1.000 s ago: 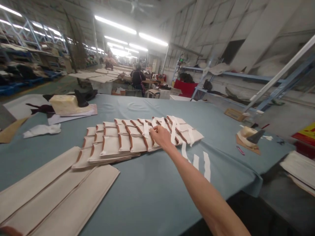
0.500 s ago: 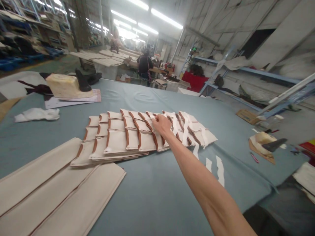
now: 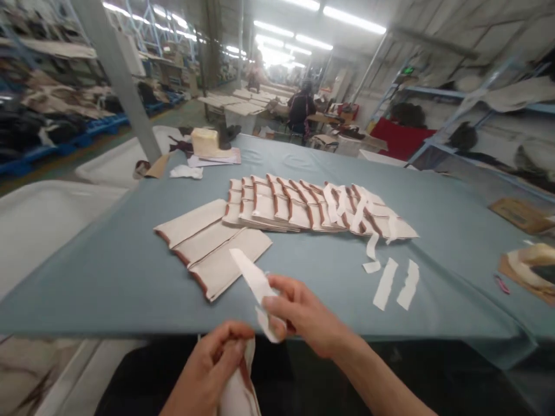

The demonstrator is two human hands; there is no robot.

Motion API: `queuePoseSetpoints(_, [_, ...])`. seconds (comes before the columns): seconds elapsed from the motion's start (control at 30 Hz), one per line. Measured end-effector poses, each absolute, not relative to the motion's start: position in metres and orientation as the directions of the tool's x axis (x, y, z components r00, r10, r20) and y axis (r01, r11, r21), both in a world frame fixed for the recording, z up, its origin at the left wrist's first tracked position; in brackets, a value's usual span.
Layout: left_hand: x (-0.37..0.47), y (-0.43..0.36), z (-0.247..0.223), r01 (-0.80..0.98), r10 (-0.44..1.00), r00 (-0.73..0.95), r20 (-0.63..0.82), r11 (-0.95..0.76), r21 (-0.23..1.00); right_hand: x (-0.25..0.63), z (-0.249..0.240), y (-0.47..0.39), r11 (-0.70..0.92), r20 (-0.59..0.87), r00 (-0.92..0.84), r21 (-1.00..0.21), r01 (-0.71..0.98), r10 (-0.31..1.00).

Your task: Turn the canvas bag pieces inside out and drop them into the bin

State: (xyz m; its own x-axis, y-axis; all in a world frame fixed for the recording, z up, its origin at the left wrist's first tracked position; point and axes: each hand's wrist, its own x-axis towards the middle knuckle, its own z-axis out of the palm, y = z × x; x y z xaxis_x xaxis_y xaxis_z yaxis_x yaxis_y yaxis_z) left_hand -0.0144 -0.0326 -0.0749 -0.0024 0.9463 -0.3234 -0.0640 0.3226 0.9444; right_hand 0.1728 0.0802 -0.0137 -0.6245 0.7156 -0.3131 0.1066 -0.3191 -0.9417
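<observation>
In the head view my right hand (image 3: 303, 312) pinches a white strip (image 3: 250, 274), thin and paper-like, one end pointing up and left, the other curling below the fingers. Close by at the table's front edge, my left hand (image 3: 217, 361) grips a cream fabric piece (image 3: 236, 396) with brown edging, mostly cut off by the frame. Beyond the hands lies a cream panel (image 3: 208, 245) with lengthwise seams and brown end edges. Behind it, similar panels (image 3: 263, 202) overlap in a row. White strips (image 3: 359, 214) drape over their right end, and loose strips (image 3: 385, 284) rest nearby.
Blue-grey cloth covers the table (image 3: 130, 294). A yellowish block (image 3: 205, 142) sits on papers at the far left, beside a crumpled white scrap (image 3: 186, 171). A tape roll (image 3: 531, 263) and small pink tool (image 3: 502, 283) are on the right. One person (image 3: 302, 110) sits farther back.
My right hand has come back from the panel row toward me, now with a white strip. My left hand has come into view with a fabric piece. The view has shifted left.
</observation>
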Motion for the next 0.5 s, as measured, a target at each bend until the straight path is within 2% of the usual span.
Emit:
queuePoseSetpoints(0.07, [-0.021,-0.044,-0.066,-0.127,0.954,0.043,-0.297,0.300,0.946,0.164,-0.012,0.036,-0.391,-0.359,-0.708,-0.912,0.126,0.608])
queuePoseSetpoints(0.13, [-0.028,-0.064,-0.060,-0.178,0.946,-0.005,-0.325,0.318,0.931,0.161,-0.009,0.002,-0.388,-0.377,-0.730,-0.907,0.165,0.571])
queuePoseSetpoints(0.2, [-0.036,-0.089,-0.057,-0.181,0.935,-0.072,-0.348,0.331,0.926,0.162,-0.005,-0.023,-0.364,-0.413,-0.694,-0.903,0.228,0.590])
queuePoseSetpoints(0.27, [-0.045,-0.112,-0.058,-0.125,0.948,-0.097,-0.304,0.291,0.948,0.166,-0.003,-0.042,-0.330,-0.450,-0.634,-0.893,0.307,0.628])
queuePoseSetpoints(0.37, [-0.057,-0.137,-0.060,-0.062,0.973,-0.067,-0.222,0.218,0.974,0.175,-0.004,-0.063,-0.254,-0.467,-0.558,-0.872,0.418,0.686])
queuePoseSetpoints(0.5, [-0.063,-0.149,-0.052,-0.105,0.980,-0.007,-0.200,0.198,0.975,0.184,-0.019,-0.087,-0.218,-0.465,-0.521,-0.858,0.466,0.716])
